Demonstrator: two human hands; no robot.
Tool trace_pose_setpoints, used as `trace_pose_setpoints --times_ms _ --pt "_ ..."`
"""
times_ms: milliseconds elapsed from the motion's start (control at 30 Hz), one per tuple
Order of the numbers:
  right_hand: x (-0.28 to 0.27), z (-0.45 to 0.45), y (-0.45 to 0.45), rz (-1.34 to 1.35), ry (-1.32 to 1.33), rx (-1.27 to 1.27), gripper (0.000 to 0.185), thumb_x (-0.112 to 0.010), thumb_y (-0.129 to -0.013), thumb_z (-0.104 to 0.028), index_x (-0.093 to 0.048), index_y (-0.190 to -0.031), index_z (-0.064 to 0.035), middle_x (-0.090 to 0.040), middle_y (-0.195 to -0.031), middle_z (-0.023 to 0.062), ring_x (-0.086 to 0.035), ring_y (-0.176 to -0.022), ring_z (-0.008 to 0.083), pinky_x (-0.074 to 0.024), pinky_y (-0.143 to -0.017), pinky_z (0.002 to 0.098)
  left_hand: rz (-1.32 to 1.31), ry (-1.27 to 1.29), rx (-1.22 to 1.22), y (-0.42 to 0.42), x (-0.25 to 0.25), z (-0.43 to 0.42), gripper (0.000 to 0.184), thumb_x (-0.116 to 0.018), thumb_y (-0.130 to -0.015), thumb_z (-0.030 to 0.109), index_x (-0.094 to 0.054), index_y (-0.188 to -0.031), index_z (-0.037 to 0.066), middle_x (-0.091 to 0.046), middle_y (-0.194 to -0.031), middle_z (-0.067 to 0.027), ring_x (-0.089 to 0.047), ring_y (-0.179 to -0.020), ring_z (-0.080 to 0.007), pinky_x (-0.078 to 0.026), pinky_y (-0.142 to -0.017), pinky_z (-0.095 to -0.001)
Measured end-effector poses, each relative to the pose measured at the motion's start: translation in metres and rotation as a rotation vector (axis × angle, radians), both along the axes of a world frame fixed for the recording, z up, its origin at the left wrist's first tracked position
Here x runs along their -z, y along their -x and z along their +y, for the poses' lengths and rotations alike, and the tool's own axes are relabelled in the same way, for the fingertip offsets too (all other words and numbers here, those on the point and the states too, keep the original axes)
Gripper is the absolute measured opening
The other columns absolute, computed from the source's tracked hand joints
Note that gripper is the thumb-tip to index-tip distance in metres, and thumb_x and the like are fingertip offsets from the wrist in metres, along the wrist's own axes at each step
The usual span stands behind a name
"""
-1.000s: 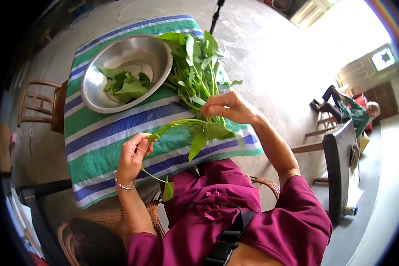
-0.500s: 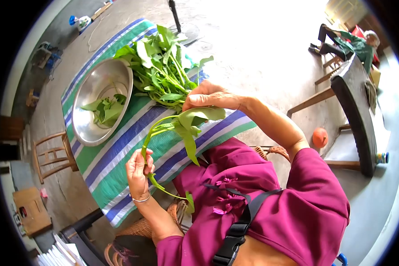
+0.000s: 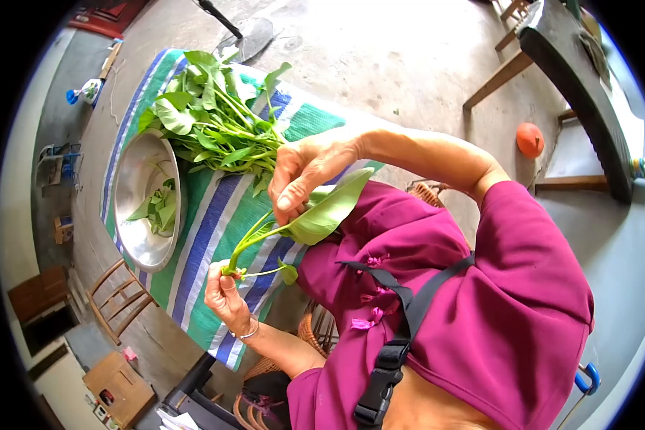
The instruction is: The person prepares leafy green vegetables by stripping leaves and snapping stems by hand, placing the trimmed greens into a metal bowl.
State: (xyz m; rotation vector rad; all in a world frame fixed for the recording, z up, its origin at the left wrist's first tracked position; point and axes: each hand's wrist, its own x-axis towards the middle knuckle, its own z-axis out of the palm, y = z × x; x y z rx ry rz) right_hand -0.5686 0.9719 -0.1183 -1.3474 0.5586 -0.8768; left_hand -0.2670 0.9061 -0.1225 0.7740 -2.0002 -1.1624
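My left hand pinches the lower end of a green leafy stem, which looks like water spinach. A small side shoot with one little leaf sticks out beside those fingers. My right hand is closed at the upper part of the same stem, by a broad leaf that hangs below the knuckles. Behind it lies a big heap of the same greens on a striped cloth. To the left stands a steel basin with several picked leaves inside.
A wooden chair is beyond the table's left edge. At the right are a dark-edged chair or bench and an orange-red round object on the floor. A wicker chair arm shows near my lap. A stand base is at the back.
My view has shifted. My left hand has moved to the stem's lower end, and the long drooping lower length no longer shows. My right hand has come lower, over the leaf.
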Motion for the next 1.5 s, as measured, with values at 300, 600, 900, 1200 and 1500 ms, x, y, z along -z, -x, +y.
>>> trace_pose_setpoints --times_ms 300,600,900,1200,1500 --pt "0.013 0.003 -0.005 -0.105 0.046 0.026 0.027 -0.067 -0.081 -0.021 -0.067 -0.094 0.0017 -0.062 -0.083 0.0074 -0.054 -0.081 0.0141 -0.0419 -0.071 0.0273 -0.08 0.074 -0.054 0.008 -0.004 0.002 0.03 -0.052 -0.092 0.026 -0.058 -0.092 -0.004 -0.054 -0.073 -0.0042 -0.05 -0.065 -0.0107 -0.044 -0.06 -0.0234" --pt "0.022 0.004 0.0 0.027 0.127 0.094 0.026 -0.066 -0.079 -0.022 -0.067 -0.095 -0.0023 -0.066 -0.084 0.0043 -0.057 -0.079 0.0101 -0.0443 -0.07 0.0259 -0.137 0.103 -0.1 0.018 -0.003 -0.002 0.031 -0.052 -0.092 0.028 -0.059 -0.091 -0.002 -0.055 -0.072 -0.0034 -0.05 -0.064 -0.0097 -0.041 -0.058 -0.0227" --pt "0.028 0.006 0.001 0.185 0.209 0.346 0.023 -0.062 -0.072 -0.021 -0.066 -0.083 -0.001 -0.061 -0.078 0.0074 -0.056 -0.078 0.0172 -0.0444 -0.071 0.0302 -0.163 0.106 -0.116 0.026 -0.006 -0.001 0.028 -0.052 -0.092 0.026 -0.059 -0.089 -0.001 -0.055 -0.072 -0.0024 -0.05 -0.064 -0.0094 -0.04 -0.057 -0.0227" --pt "0.033 -0.003 0.024 -0.065 -0.223 1.044 0.016 -0.055 -0.078 -0.018 -0.062 -0.087 -0.0062 -0.059 -0.08 0.0035 -0.053 -0.072 0.0119 -0.0433 -0.066 0.0244 -0.085 0.015 -0.061 0.024 -0.003 0.004 0.025 -0.051 -0.093 0.021 -0.058 -0.091 -0.002 -0.052 -0.07 -0.0027 -0.048 -0.062 -0.0088 -0.038 -0.055 -0.0203" --pt "-0.029 -0.001 0.022 0.269 0.147 0.782 0.022 -0.055 -0.081 -0.019 -0.065 -0.089 -0.0004 -0.063 -0.074 0.0054 -0.056 -0.066 0.0099 -0.0455 -0.058 0.0256 -0.097 0.015 -0.073 0.032 -0.01 0.009 0.023 -0.05 -0.093 0.02 -0.058 -0.093 -0.002 -0.053 -0.07 -0.0031 -0.048 -0.062 -0.0087 -0.038 -0.054 -0.0205"
